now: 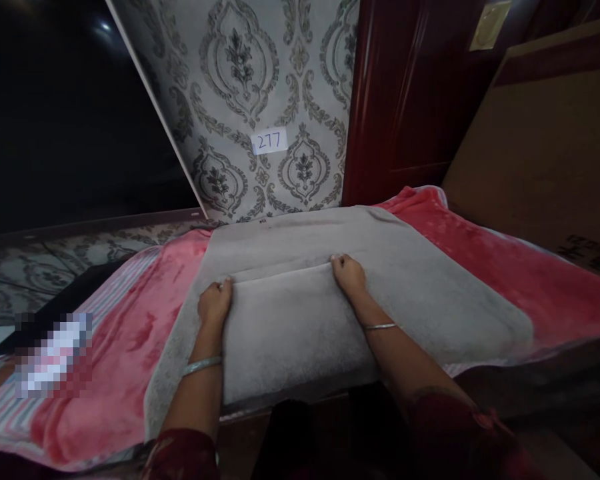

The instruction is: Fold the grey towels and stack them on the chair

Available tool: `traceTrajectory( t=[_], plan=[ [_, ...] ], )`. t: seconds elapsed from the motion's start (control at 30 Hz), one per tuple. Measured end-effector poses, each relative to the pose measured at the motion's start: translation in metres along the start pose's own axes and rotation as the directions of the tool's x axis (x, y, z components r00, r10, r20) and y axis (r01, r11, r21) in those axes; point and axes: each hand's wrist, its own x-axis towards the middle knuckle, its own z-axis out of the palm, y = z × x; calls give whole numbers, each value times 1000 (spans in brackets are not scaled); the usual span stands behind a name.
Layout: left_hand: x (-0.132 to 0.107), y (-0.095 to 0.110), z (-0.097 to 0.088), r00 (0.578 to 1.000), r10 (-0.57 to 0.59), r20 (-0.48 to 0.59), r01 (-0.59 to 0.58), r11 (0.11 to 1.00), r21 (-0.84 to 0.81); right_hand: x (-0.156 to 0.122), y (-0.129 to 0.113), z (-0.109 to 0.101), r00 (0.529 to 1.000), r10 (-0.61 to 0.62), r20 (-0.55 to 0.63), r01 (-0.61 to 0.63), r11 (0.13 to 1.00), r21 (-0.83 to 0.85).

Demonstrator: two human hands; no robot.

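A grey terry towel [290, 340] lies folded on a pink fleece blanket [485, 280], with a raised fold running across its middle. My left hand [215, 304] pinches the left end of that fold between its fingers. My right hand [349, 275] grips the fold's right end in the same way. A thin silver bangle [202, 365] circles my left wrist, and another [379, 327] circles my right. Dark red sleeves cover both forearms near the bottom of the view.
A patterned grey wallpaper panel [270, 100] labelled 277 stands beyond the blanket. A dark red door [395, 100] and a brown cardboard sheet [545, 153] stand to the right. A pixelated object [54, 357] lies at the left, on striped bedding [10, 380].
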Motion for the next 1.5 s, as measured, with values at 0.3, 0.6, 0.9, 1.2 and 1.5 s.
traceTrajectory(
  t=[0.3, 0.6, 0.9, 1.2, 1.5],
  plan=[
    [6, -5, 8, 1000, 18, 4, -17, 1000, -6, 1, 1, 5, 1000, 16, 7, -16, 999, -30],
    [-5, 3, 1, 999, -5, -36, 5, 1000, -21, 0, -2, 4, 999, 26, 37, -24, 998, -52],
    [-5, -2, -9, 994, -38, -107, 29, 996, -87, -8, -9, -13, 999, -15, 52, 17, 999, -39],
    [-59, 26, 2, 781, 624, 29, -620, 770, 149, -60, -31, -3, 867, -476, 150, 497, 849, -179],
    [-77, 30, 19, 757, 608, 240, -652, 728, 212, -63, -20, 11, 849, -476, 228, 514, 844, -151]
  ],
)
